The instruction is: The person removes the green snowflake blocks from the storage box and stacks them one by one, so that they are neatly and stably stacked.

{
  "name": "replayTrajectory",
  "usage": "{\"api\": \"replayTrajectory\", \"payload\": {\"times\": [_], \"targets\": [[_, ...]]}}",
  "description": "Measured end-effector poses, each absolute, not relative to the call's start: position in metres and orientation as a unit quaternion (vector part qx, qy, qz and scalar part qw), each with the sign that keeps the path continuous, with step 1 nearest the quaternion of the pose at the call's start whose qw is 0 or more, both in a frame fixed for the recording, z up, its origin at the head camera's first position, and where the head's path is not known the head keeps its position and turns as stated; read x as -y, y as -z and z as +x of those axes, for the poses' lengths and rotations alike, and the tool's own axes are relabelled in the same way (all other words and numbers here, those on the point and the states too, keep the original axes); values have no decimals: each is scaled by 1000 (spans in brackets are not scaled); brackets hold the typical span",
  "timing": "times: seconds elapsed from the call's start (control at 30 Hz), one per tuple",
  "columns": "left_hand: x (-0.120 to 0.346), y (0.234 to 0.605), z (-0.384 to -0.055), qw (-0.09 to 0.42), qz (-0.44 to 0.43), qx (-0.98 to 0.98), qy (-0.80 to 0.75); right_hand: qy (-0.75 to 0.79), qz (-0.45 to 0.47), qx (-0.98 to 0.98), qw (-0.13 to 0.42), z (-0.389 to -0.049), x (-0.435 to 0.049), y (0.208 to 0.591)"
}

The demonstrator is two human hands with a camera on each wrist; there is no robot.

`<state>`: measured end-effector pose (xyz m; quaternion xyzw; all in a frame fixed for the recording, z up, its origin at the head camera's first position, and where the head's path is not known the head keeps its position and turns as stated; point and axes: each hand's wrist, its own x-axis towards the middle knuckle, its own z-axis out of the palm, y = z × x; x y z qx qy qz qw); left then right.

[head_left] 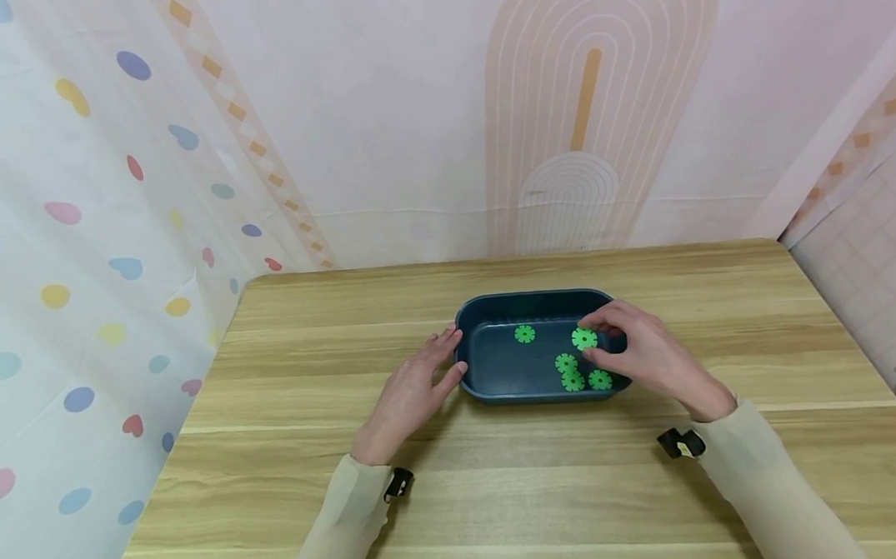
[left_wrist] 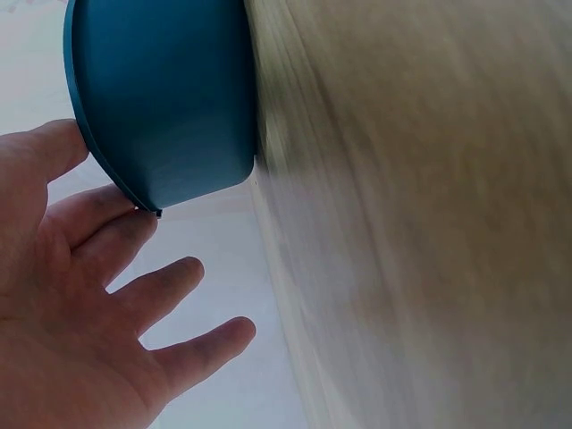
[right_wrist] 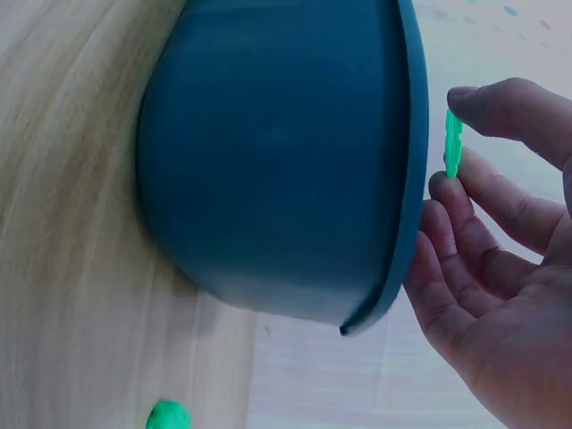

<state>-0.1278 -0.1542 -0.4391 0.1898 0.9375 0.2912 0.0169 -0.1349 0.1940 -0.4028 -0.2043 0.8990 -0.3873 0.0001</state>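
Observation:
A dark blue-green oblong basin (head_left: 508,385) sits on the wooden table. Inside it lie several green notched discs, among them one disc (head_left: 525,334) near the back wall and another disc (head_left: 600,379) at the front right. Over the basin's right part, my right hand (head_left: 650,354) pinches a green notched disc (head_left: 584,339) between thumb and fingertips. The right wrist view shows this disc (right_wrist: 453,143) edge-on, just above the rim. My left hand (head_left: 411,389) touches the basin's left rim with its fingertips, fingers spread and fairly straight.
The wooden table (head_left: 314,485) ends at a patterned curtain (head_left: 397,148) at the back, with a dotted curtain (head_left: 80,287) at the left. In the right wrist view, a small green thing (right_wrist: 168,416) lies on the table beside the basin.

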Motion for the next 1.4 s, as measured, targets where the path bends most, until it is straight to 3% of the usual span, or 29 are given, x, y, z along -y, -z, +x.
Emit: {"api": "replayTrajectory", "payload": {"times": [1.4], "targets": [[154, 439, -128, 9, 192, -939, -284, 356, -174, -915, -74, -121, -243, 402]]}}
